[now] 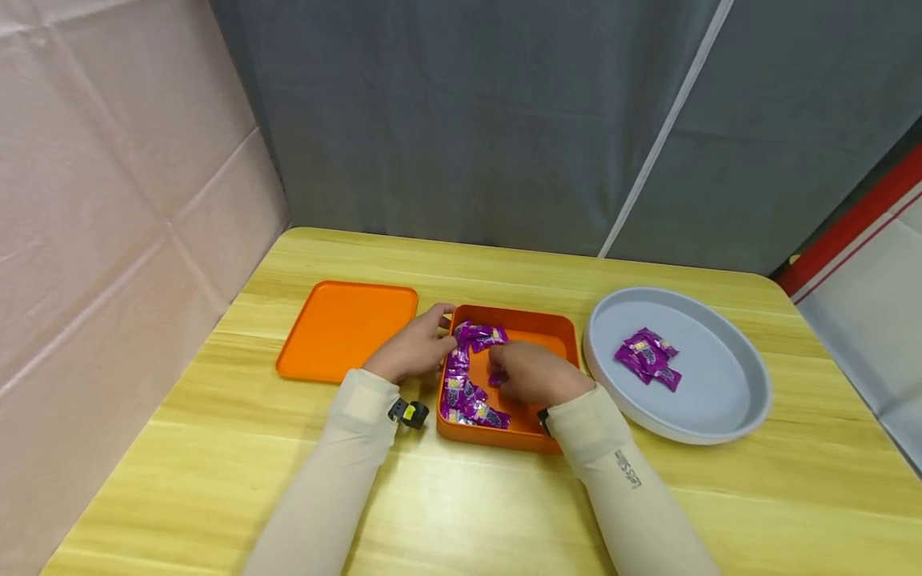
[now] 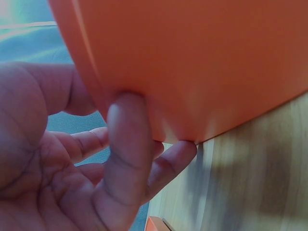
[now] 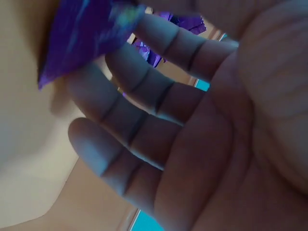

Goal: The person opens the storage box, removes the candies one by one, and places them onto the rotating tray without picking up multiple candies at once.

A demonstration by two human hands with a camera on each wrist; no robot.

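Grey curtain backs your worktop: your left hand grips the orange box rim, steadying it, while your right hand pinches a purple candy.

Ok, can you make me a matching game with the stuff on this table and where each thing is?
Things:
1. orange lid
2. orange box
3. grey plate
4. left hand

Places:
A. far right, with a few purple candies on it
B. flat on the table, far left
C. on the box's left wall
D. in the middle, with the right hand inside

Pairs: 1-B, 2-D, 3-A, 4-C
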